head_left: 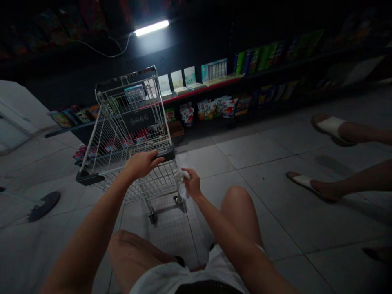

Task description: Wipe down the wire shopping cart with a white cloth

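Note:
A wire shopping cart [153,179] stands in front of me, with a dark panel [139,119] facing its basket. My left hand [141,165] is closed over the dark top rim of the cart's near end, its fingers lying along the edge. At the cart's near right corner, my right hand [192,183] is closed around a curved white piece [184,174]. That piece touches the cart's side; its exact kind is too dim to make out. Below the basket, caster wheels [152,217] rest on the tiles. My bare knees are bent on either side.
Dark shelves with books [183,83] and snack bags [211,108] run behind the cart, under a lit tube lamp [152,28]. Another person's feet in sandals [329,125] are at the right. A round black stand base [44,206] sits on the floor at left.

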`<control>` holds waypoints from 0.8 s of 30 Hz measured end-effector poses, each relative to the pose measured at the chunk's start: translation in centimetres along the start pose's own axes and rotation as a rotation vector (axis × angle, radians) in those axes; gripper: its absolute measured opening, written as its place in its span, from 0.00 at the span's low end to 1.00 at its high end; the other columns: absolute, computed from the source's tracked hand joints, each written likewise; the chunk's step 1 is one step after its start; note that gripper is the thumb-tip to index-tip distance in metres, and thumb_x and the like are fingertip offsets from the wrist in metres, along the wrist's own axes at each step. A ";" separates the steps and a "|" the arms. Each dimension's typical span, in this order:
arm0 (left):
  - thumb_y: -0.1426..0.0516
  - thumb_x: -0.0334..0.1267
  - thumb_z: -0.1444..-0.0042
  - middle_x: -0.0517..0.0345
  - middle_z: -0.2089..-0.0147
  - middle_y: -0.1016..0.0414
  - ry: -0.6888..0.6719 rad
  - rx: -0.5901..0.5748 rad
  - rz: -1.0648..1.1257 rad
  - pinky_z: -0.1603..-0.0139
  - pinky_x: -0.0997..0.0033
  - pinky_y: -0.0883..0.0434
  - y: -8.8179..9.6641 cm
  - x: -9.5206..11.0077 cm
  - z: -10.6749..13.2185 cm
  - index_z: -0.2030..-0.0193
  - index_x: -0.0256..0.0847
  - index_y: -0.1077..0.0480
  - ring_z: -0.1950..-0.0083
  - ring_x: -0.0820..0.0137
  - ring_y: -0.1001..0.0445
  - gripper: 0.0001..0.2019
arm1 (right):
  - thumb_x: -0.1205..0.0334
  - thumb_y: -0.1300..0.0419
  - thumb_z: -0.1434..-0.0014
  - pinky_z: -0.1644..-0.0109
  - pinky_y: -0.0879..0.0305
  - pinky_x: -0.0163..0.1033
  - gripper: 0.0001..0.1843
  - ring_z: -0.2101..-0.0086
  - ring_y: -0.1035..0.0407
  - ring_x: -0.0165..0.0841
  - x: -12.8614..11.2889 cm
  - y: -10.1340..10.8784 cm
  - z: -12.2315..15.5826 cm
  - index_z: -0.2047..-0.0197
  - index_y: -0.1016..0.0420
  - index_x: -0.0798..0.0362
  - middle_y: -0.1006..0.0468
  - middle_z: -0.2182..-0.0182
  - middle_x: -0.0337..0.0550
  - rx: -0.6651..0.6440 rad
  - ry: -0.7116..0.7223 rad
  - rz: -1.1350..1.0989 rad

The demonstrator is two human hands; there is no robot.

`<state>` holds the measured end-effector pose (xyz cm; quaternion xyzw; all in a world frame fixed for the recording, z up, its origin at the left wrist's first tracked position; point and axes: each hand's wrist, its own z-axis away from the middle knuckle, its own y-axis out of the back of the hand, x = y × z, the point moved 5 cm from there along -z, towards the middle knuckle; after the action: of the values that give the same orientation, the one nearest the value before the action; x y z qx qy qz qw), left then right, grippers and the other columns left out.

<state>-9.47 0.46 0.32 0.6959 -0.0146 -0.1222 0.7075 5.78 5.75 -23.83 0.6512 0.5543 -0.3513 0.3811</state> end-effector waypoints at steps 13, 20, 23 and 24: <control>0.60 0.59 0.34 0.52 0.64 0.22 0.020 0.009 -0.020 0.67 0.67 0.40 0.2 0.0 0.1 0.57 0.44 0.31 0.61 0.60 0.23 0.25 | 0.73 0.43 0.62 0.39 0.33 0.49 0.24 0.50 0.27 0.38 2.3 -1.9 7.8 0.60 0.20 0.48 0.19 0.55 0.40 -0.149 -0.319 -0.306; 0.62 0.60 0.34 0.50 0.62 0.21 0.031 0.024 -0.038 0.65 0.68 0.39 -0.2 0.0 0.0 0.55 0.44 0.31 0.62 0.61 0.23 0.28 | 0.61 0.47 0.55 0.77 0.33 0.36 0.11 0.79 0.34 0.30 1.9 -6.5 9.0 0.64 0.36 0.50 0.30 0.78 0.32 0.055 -0.697 -0.462; 0.63 0.62 0.35 0.49 0.63 0.21 0.024 0.044 -0.023 0.65 0.67 0.38 -0.2 0.0 0.0 0.56 0.43 0.30 0.62 0.61 0.23 0.29 | 0.59 0.45 0.52 0.75 0.31 0.35 0.14 0.77 0.32 0.30 -1.3 -8.3 8.3 0.61 0.41 0.48 0.30 0.75 0.32 0.091 -0.758 -0.549; 0.64 0.62 0.35 0.49 0.63 0.21 0.017 0.048 -0.004 0.65 0.67 0.38 -0.2 0.0 0.1 0.57 0.43 0.30 0.63 0.61 0.23 0.30 | 0.59 0.45 0.51 0.72 0.29 0.36 0.15 0.75 0.31 0.30 -2.9 -8.4 7.8 0.59 0.41 0.48 0.28 0.74 0.33 0.097 -0.746 -0.584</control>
<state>-9.55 0.42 0.17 0.7136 -0.0101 -0.1171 0.6906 -3.19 -1.67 -25.79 0.3148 0.5223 -0.6790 0.4087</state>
